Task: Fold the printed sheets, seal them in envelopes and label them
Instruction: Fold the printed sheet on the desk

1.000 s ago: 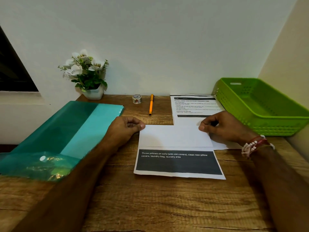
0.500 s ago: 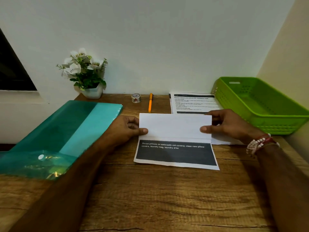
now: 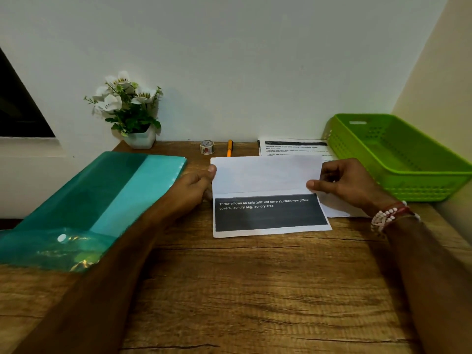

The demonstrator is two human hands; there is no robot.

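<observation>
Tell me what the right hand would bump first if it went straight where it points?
Probably the left hand: the right hand points leftward across the folded sheet that both pinch.

White bead bracelet point(image 3: 382, 221), red thread band point(image 3: 398, 209), right wrist.

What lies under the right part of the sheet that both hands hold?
Another printed sheet lies there. Its top lines and a white lower corner show; the middle is covered by the folded sheet and the right hand.
</observation>
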